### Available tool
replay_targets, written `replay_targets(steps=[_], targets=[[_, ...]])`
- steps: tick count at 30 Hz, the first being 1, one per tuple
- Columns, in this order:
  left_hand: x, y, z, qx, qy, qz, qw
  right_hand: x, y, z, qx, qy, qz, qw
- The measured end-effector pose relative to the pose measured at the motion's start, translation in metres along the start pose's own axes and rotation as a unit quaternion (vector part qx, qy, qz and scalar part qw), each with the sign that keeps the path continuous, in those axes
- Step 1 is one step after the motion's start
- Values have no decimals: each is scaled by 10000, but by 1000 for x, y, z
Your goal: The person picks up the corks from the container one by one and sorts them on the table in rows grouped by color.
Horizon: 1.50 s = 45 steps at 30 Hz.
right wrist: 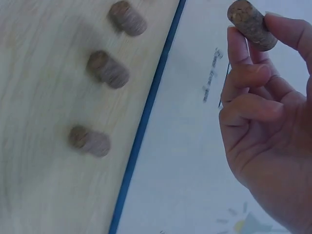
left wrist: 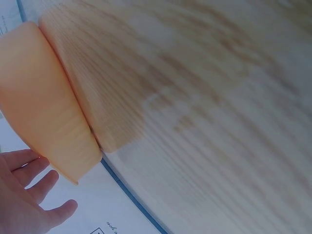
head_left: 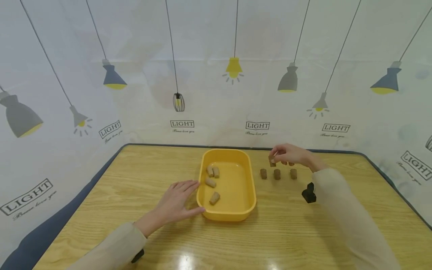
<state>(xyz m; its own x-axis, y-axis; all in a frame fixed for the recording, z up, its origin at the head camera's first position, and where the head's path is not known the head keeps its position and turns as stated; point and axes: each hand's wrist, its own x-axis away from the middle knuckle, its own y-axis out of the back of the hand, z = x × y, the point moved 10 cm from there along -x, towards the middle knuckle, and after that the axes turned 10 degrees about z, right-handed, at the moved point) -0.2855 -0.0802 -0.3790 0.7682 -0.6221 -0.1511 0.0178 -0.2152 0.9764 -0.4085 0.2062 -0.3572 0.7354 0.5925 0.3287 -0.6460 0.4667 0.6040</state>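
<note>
My right hand (head_left: 291,154) pinches a cork (right wrist: 252,25) between thumb and fingertips, above the table right of the yellow tub (head_left: 227,216). Below that hand, three more corks stand in a row on the table, the middle cork (head_left: 277,174) closer to the left one than to the right; the right wrist view shows them too. My left hand (head_left: 175,202) has its fingers spread and touches the tub's left side, thumb at the near corner. Inside the tub, several corks lie along the left half, with one cork (head_left: 214,198) nearest me.
The wooden table (head_left: 135,176) has a dark blue edge and meets a pale wall covering (head_left: 209,101) printed with lamps. A small black device (head_left: 309,193) sits beside the right sleeve, and part of another black piece (head_left: 137,256) shows under the left sleeve.
</note>
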Motion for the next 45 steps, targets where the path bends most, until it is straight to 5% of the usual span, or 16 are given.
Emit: replay_targets(steps=[11, 25, 45], targets=[[0, -2, 1, -30, 34, 25, 10000, 40, 12, -62, -201, -425, -732, 9962], [-1, -1, 1, -90, 6, -13, 10000, 66, 20, -115, -267, -656, -1598, 9846], [0, -2, 1, -117, 20, 9, 9999, 66, 13, -135, 79, -1004, -2127, 9719]])
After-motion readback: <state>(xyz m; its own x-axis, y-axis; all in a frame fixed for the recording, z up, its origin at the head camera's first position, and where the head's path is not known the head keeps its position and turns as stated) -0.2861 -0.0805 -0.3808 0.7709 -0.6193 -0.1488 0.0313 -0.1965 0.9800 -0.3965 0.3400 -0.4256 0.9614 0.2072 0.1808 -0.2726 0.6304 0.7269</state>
